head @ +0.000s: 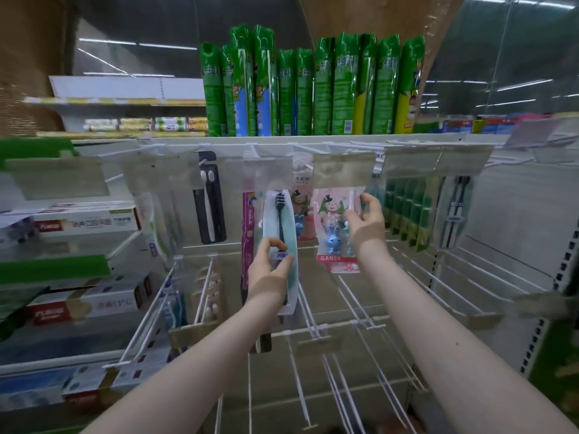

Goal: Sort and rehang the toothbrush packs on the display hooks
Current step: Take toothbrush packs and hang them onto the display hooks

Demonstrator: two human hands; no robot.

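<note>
My left hand (272, 267) grips a teal-and-white toothbrush pack (279, 220) with a black brush, held upright in front of the hook rack. My right hand (367, 221) pinches the right edge of a pink children's toothbrush pack (332, 227) with a cartoon figure and blue toy, just under a clear price tag (343, 169). Whether that pack hangs on a hook is hidden by the tag. A second similar children's pack (301, 214) hangs behind, between my hands. A black-and-white twin pack (209, 198) hangs at the left, and a magenta pack (247, 233) hangs behind the teal one.
Long white wire hooks (360, 311) jut toward me in lower rows, many bare. Green packs (407, 211) and a dark pack (456, 211) hang at the right. Green spray cans (313, 89) stand on the top shelf. Toothpaste boxes (87, 223) fill shelves at the left.
</note>
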